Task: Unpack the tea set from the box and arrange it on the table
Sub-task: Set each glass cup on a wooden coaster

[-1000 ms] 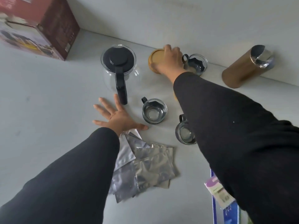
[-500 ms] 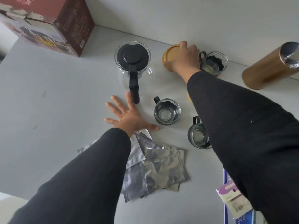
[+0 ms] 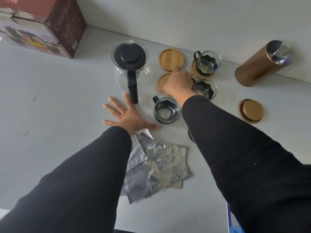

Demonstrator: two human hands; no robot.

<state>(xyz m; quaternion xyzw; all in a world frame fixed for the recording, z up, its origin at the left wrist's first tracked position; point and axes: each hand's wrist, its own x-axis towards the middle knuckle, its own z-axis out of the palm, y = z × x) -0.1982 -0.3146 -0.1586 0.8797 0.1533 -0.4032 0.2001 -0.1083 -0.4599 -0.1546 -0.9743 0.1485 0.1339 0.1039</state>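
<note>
A glass teapot (image 3: pixel 129 64) with a black lid and handle stands on the grey table (image 3: pixel 50 106). One wooden coaster (image 3: pixel 170 59) lies bare beside it. My right hand (image 3: pixel 176 83) grips a second wooden coaster (image 3: pixel 164 80) lying just in front of the first. A glass cup (image 3: pixel 207 62) sits on a third coaster (image 3: pixel 195 72) near the wall. Two more glass cups (image 3: pixel 205 89) (image 3: pixel 166 110) stand on the bare table. My left hand (image 3: pixel 129 115) lies flat and open, empty, by the teapot handle. The tea set box (image 3: pixel 42 26) sits at the far left.
A gold canister (image 3: pixel 260 64) lies on its side at the right by the wall, its gold lid (image 3: pixel 250 111) in front of it. Several silver foil pouches (image 3: pixel 159 167) lie near me. A blue and white packet (image 3: pixel 233 221) shows at the bottom right.
My right hand has come back from the coaster stack by the wall with one coaster, leaving another uncovered there. The view has shifted right, revealing the gold lid. My left hand stays put.
</note>
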